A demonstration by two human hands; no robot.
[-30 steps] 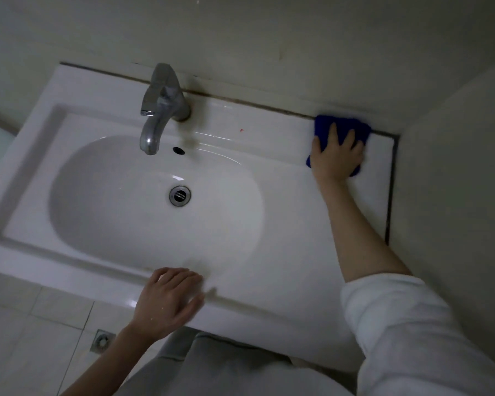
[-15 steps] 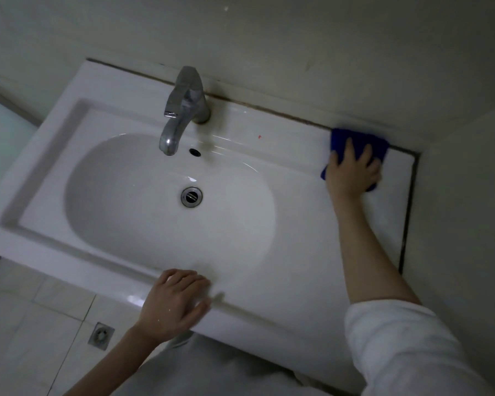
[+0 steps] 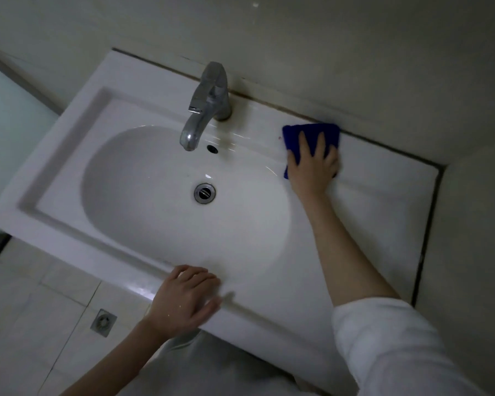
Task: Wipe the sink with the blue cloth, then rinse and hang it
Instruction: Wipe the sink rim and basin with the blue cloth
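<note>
the right hand has slid the blue cloth leftward along the back ledge of the white sink, out of the far right corner where it sat a second ago and roughly halfway toward the chrome faucet; its fingers lie spread and flat on top, pressing the cloth down rather than gripping it. the cloth's far edge runs against the dark seam where ledge meets wall. so wiping is under way on the ledge, with the bowl, the rinse and the hanging seemingly left to do. the left hand has stayed on the front rim, fingers relaxed, holding nothing. ahead, the faucet base blocks the ledge, so the cloth will likely have to go round it; the bowl around the drain is open room, and the side wall closes off the right
</note>
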